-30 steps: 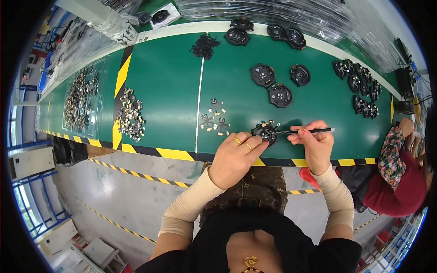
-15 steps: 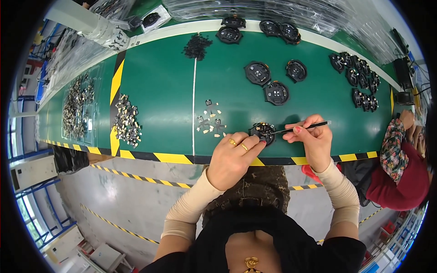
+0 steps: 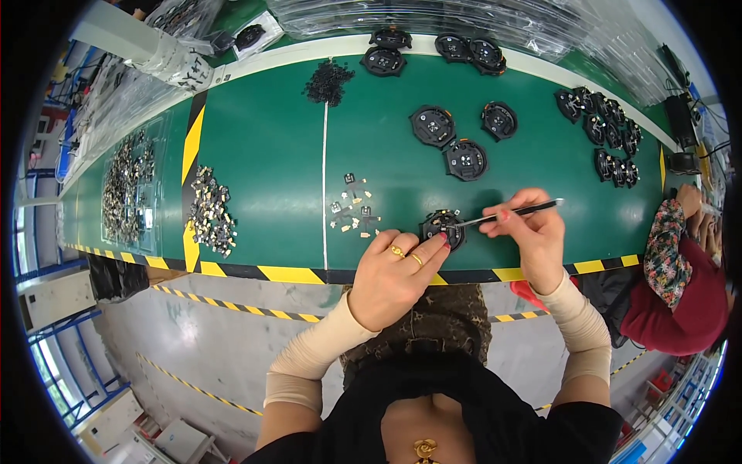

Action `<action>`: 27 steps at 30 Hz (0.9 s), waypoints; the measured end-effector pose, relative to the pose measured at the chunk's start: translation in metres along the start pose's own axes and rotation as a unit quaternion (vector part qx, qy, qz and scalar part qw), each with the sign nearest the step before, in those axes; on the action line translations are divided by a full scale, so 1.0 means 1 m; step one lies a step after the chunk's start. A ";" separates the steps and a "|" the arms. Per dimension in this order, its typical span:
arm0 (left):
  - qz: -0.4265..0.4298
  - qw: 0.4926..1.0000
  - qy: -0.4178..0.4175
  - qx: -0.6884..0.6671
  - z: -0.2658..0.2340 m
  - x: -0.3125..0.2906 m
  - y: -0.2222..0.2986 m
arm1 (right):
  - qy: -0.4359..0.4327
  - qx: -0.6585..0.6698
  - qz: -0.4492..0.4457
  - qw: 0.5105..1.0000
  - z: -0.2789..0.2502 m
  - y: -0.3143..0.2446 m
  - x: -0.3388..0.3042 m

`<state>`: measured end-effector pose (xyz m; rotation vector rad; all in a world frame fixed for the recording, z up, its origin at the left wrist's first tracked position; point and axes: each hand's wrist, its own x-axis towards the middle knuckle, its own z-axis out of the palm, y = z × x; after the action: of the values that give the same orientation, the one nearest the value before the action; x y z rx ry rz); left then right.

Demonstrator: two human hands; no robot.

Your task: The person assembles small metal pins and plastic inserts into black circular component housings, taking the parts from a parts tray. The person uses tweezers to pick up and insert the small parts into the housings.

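At the table's front edge lies a round black watch case (image 3: 437, 223) with small light-coloured parts in it. The fingers of my left hand (image 3: 394, 271), with two rings, press on its near side and hold it steady. In my right hand (image 3: 532, 230), between thumb and fingers, is a slim black tool (image 3: 533, 209) with a thin metallic tip. That tip reaches into the watch case from the right; exactly what it touches is too small to tell. Left of the case lie several small black parts with pale connectors (image 3: 354, 209).
Three watch cases (image 3: 466, 160) lie beyond my hands, more (image 3: 383, 61) along the far edge and a group (image 3: 610, 124) at right. Piles of small parts (image 3: 212, 213) and black bits (image 3: 328, 82) are leftward. A co-worker's sleeve (image 3: 671, 251) shows at right.
The tool in my right hand is tilted a little more steeply, its back end raised. My left hand stays on the watch case. The whole view has shifted slightly.
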<state>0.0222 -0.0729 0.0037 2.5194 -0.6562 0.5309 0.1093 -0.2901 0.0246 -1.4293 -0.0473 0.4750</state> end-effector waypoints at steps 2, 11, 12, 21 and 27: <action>-0.003 1.000 -0.004 0.000 -0.001 0.001 0.001 | 0.011 -0.119 -0.188 0.975 0.001 -0.006 0.000; -0.016 1.000 -0.001 -0.012 -0.003 0.006 0.002 | -0.061 -0.512 -0.242 0.822 0.029 0.002 0.006; -0.013 1.000 -0.002 -0.012 -0.004 0.007 0.001 | -0.061 -0.511 -0.242 0.822 0.030 0.004 0.007; -0.020 0.999 0.011 -0.026 -0.001 0.006 0.000 | -0.063 -0.493 -0.211 0.841 0.031 0.002 0.009; -0.024 0.998 0.021 -0.053 0.002 0.004 -0.004 | -0.057 -0.479 -0.202 0.852 0.030 0.003 0.012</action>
<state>0.0280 -0.0720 0.0023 2.4124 -0.5906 0.5179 0.1097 -0.2574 0.0237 -2.2918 -0.7613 0.1631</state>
